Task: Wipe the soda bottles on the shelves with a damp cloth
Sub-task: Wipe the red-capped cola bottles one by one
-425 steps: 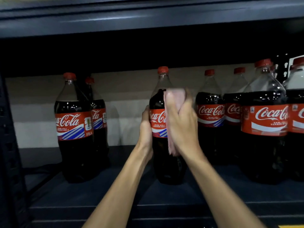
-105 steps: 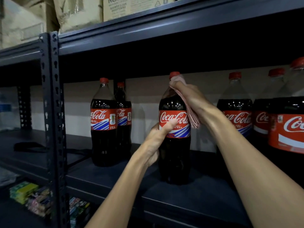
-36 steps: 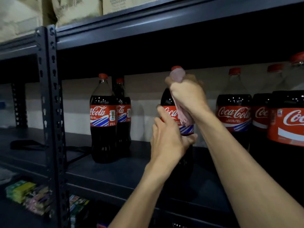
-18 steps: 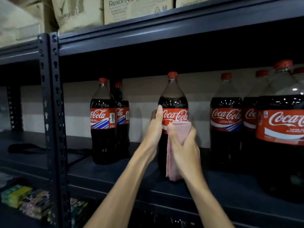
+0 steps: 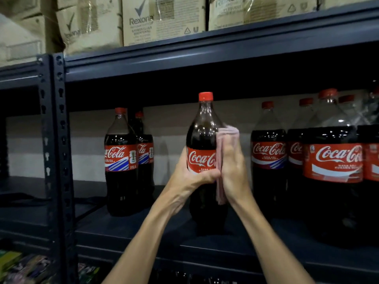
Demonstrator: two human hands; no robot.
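Observation:
A large cola bottle [image 5: 202, 136] with a red cap and red label stands upright on the dark metal shelf [image 5: 225, 244], in the middle of the head view. My left hand [image 5: 190, 177] grips it at the label from the left, thumb across the front. My right hand [image 5: 232, 171] presses a folded pink cloth [image 5: 222, 144] flat against the bottle's right side, fingers pointing up. The cloth hangs down below the palm.
Two more cola bottles [image 5: 121, 160] stand at the left of the shelf and several more [image 5: 332, 165] crowd the right. Cardboard boxes [image 5: 164, 19] sit on the shelf above. A perforated steel upright [image 5: 59, 152] stands at the left; packets [image 5: 24, 267] lie below.
My right hand with the cloth has slid up the bottle's right side from the lower body to the label and shoulder. My left hand's thumb now wraps the label front.

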